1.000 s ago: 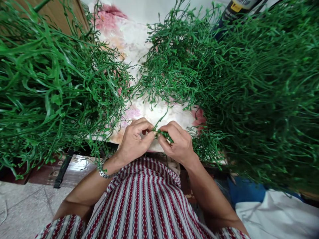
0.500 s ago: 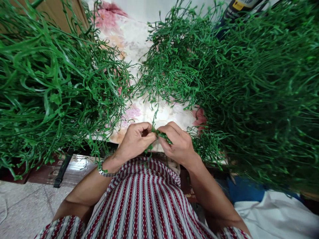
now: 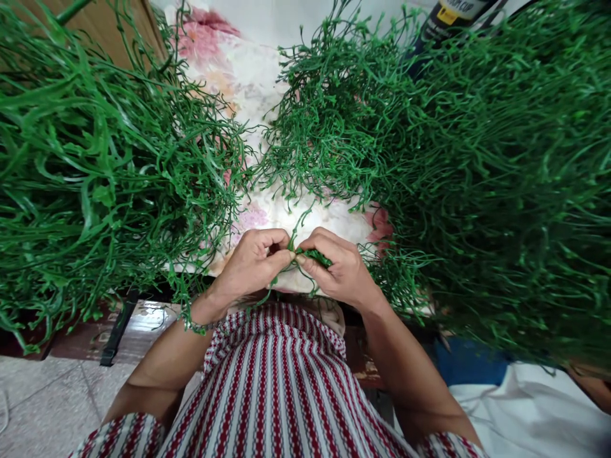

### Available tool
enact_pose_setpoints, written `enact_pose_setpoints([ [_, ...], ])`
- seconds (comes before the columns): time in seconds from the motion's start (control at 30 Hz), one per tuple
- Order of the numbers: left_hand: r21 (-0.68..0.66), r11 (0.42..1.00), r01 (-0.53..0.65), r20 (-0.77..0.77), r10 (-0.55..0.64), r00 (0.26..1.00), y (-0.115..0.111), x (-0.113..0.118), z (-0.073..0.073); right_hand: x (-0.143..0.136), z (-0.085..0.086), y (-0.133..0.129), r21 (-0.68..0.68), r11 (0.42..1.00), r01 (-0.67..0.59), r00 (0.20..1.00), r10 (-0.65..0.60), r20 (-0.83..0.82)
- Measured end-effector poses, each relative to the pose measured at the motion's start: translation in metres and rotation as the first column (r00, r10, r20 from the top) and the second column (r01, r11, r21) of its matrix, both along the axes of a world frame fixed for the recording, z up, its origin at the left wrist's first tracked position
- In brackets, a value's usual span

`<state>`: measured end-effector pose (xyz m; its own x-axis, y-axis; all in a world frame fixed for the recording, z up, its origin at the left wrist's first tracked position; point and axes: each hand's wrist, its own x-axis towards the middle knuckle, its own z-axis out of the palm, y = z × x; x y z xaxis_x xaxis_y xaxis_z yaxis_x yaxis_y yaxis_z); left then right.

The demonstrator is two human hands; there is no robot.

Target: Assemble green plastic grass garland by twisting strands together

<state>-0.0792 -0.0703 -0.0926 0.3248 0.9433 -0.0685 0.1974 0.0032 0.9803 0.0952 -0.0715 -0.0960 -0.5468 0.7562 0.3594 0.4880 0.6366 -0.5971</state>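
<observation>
Close to the table's front edge, my left hand (image 3: 258,264) and my right hand (image 3: 337,264) meet at the fingertips. Both pinch thin green plastic stems (image 3: 296,228), which look like artificial plant sprigs. One stem sticks up between the fingers, and others trail below toward my lap. A small green bunch (image 3: 317,256) shows inside the curl of my right hand. Exactly where the stems join is hidden by my fingertips. A big pile of wide-leaved green stems (image 3: 95,165) lies left of my hands. On the right spreads another pile of finer green stems (image 3: 477,178).
A flowered white cloth (image 3: 267,210) covers the table. A cardboard box (image 3: 143,32) stands at the back left, and a dark labelled container (image 3: 449,22) at the back right. White fabric (image 3: 529,407) lies at the lower right. A black strap (image 3: 118,331) hangs at the left front.
The stem between my fingers now leans to the right, and a lower strand has swung out below my right hand. My hands have shifted slightly and stay pinched together.
</observation>
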Motion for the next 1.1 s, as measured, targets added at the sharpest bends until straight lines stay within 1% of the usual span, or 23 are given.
enact_pose_setpoints([
  [0.1, -0.086, 0.996, 0.028, -0.005, -0.028, 1.000, 0.005, -0.001, -0.003, 0.000, 0.003, -0.001, 0.170, 0.985, -0.020, 0.969, -0.023, 0.247],
  [0.17, -0.164, 0.985, 0.050, 0.055, -0.042, 0.998, 0.007, 0.000, -0.008, -0.001, 0.006, -0.001, 0.296, 0.954, -0.055, 0.923, -0.065, 0.380],
  [0.27, -0.249, 0.967, 0.059, 0.178, -0.014, 0.984, 0.007, 0.004, -0.014, 0.000, 0.007, 0.001, 0.431, 0.898, -0.090, 0.888, -0.123, 0.444],
  [0.33, -0.223, 0.974, 0.026, 0.183, 0.016, 0.983, 0.005, 0.008, -0.015, 0.002, 0.006, 0.002, 0.463, 0.883, -0.078, 0.885, -0.152, 0.440],
  [0.4, -0.133, 0.991, -0.003, 0.123, 0.019, 0.992, 0.002, 0.011, -0.013, 0.004, 0.003, 0.002, 0.445, 0.894, -0.055, 0.891, -0.157, 0.425],
  [0.47, -0.052, 0.999, 0.012, 0.072, -0.008, 0.997, 0.001, 0.013, -0.012, 0.007, 0.001, 0.001, 0.387, 0.921, -0.042, 0.906, -0.128, 0.403],
  [0.5, -0.035, 0.999, 0.027, 0.072, -0.024, 0.997, 0.000, 0.013, -0.012, 0.008, 0.000, 0.001, 0.350, 0.936, -0.038, 0.918, -0.106, 0.383],
  [0.6, -0.046, 0.998, 0.050, 0.139, -0.043, 0.989, 0.000, 0.011, -0.016, 0.008, -0.002, -0.001, 0.230, 0.973, 0.001, 0.964, -0.062, 0.260],
  [0.7, -0.052, 0.999, 0.009, 0.184, 0.000, 0.983, 0.000, 0.011, -0.020, 0.006, -0.004, -0.003, 0.103, 0.994, 0.044, 0.992, -0.056, 0.109],
  [0.8, -0.049, 0.998, -0.031, 0.176, 0.039, 0.984, -0.001, 0.014, -0.020, 0.003, -0.008, -0.004, 0.032, 0.996, 0.083, 0.996, -0.084, 0.040],
  [0.87, -0.037, 0.998, -0.057, 0.154, 0.062, 0.986, -0.002, 0.016, -0.019, 0.002, -0.011, -0.006, 0.040, 0.994, 0.106, 0.994, -0.107, 0.023],
  [0.93, -0.017, 0.996, -0.088, 0.121, 0.089, 0.989, -0.003, 0.017, -0.017, 0.001, -0.012, -0.008, 0.073, 0.990, 0.123, 0.991, -0.127, 0.045],
  [1.0, 0.005, 0.995, -0.104, 0.075, 0.103, 0.992, -0.005, 0.018, -0.016, 0.000, -0.013, -0.010, 0.115, 0.984, 0.136, 0.981, -0.150, 0.121],
  [1.1, 0.051, 0.995, -0.091, -0.018, 0.092, 0.996, -0.007, 0.018, -0.015, 0.000, -0.010, -0.013, 0.197, 0.970, 0.140, 0.943, -0.191, 0.272],
])
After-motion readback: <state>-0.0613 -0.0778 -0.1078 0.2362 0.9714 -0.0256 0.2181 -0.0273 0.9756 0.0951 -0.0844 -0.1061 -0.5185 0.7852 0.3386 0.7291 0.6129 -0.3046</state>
